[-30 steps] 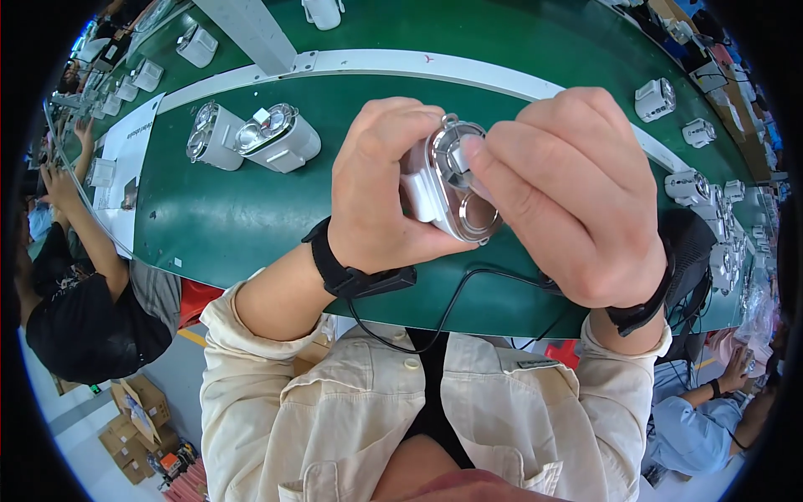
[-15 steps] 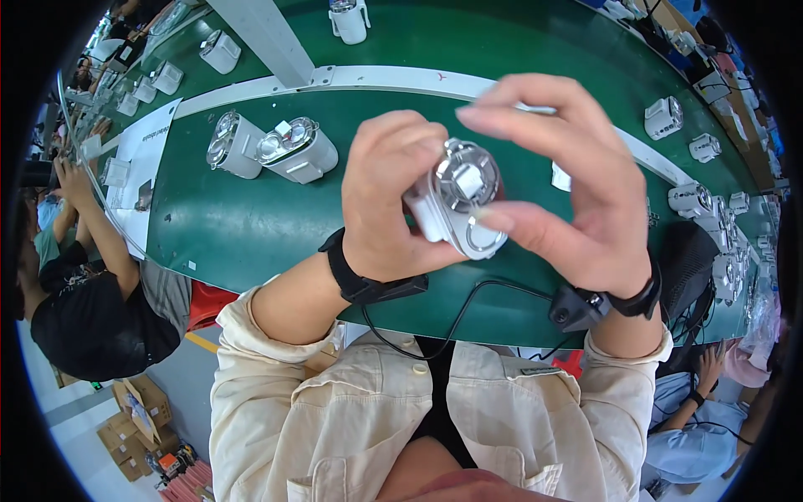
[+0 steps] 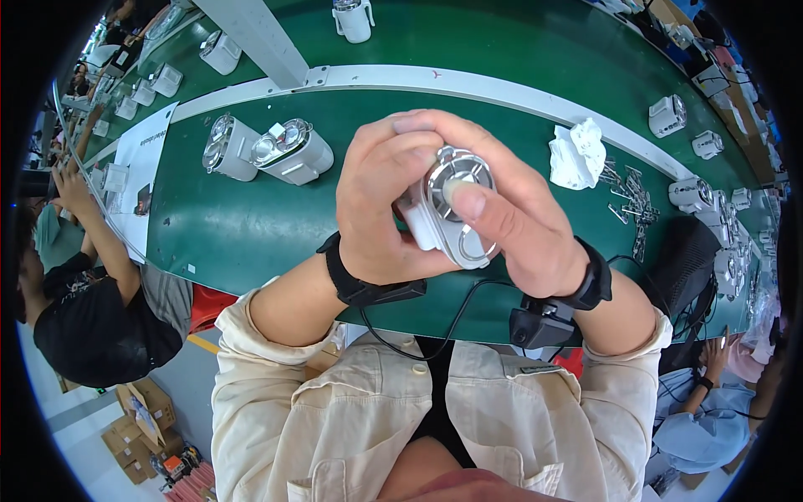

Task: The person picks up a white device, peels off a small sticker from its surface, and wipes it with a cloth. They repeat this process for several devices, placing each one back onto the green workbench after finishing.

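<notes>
Above the near part of the green table I hold a white oval device (image 3: 427,222), tilted, its clear and silver end toward me. That end carries a large round spoked window and a smaller ring (image 3: 478,243) below it. My left hand (image 3: 376,197) is wrapped around the device's left side. Around the far side curl the fingers of my right hand (image 3: 523,213), closed against it, and its thumb presses on the round window. Whatever lies beneath the thumb is hidden. Two similar white devices stand to the left, a nearer one (image 3: 305,159) and another (image 3: 232,151).
Right of my hands lie a crumpled white tissue (image 3: 577,155) and a pile of small metal clips (image 3: 633,201). A white rail (image 3: 401,78) and post (image 3: 255,42) cross the green table (image 3: 226,222). More white devices (image 3: 691,195) stand at right. Co-workers sit on both sides.
My right hand has moved left and closed around the device, its thumb now on the round window. The white square seen there earlier is covered. The tissue and clips have come into view.
</notes>
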{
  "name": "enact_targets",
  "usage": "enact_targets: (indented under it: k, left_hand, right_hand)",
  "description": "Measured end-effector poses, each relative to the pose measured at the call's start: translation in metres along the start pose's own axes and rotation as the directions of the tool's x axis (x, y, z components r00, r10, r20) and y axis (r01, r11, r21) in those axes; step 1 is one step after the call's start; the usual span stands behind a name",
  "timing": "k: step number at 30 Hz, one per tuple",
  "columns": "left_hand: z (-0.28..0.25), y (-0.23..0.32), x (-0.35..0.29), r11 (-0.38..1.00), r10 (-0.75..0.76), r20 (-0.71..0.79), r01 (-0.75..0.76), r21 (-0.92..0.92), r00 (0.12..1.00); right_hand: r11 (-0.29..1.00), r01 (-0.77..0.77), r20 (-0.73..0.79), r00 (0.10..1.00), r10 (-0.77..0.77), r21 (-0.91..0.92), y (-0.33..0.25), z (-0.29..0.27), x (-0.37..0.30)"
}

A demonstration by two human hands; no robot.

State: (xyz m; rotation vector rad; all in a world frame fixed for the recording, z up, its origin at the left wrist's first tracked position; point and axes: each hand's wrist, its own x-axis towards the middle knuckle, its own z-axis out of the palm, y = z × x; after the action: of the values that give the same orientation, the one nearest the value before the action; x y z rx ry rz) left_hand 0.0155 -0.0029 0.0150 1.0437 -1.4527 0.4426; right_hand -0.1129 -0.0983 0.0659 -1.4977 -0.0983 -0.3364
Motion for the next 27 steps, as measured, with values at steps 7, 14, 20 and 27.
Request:
enact_targets:
  k: [7,14,20,27]
  left_hand:
    - [0.002,-0.005,0.000,0.997,-0.065,-0.005,0.065,-0.029,0.998]
    - [-0.001,-0.003,0.004,0.999,-0.031,0.095,0.030,0.014,0.995]
    - [0.003,-0.002,-0.010,0.983,-0.165,0.032,0.167,-0.078,0.986]
    - [0.001,-0.002,-0.008,0.996,-0.072,0.020,0.073,-0.045,0.997]
  right_hand:
    - [0.973,-0.110,-0.018,0.993,0.116,0.203,-0.002,-0.006,0.007]
    - [0.943,-0.195,0.047,0.981,0.189,0.270,-0.008,-0.010,0.006]
    - [0.958,-0.123,0.049,0.992,0.115,0.258,0.004,-0.010,0.006]
    - [0.962,-0.058,0.083,0.996,0.037,0.267,0.011,-0.007,0.004]
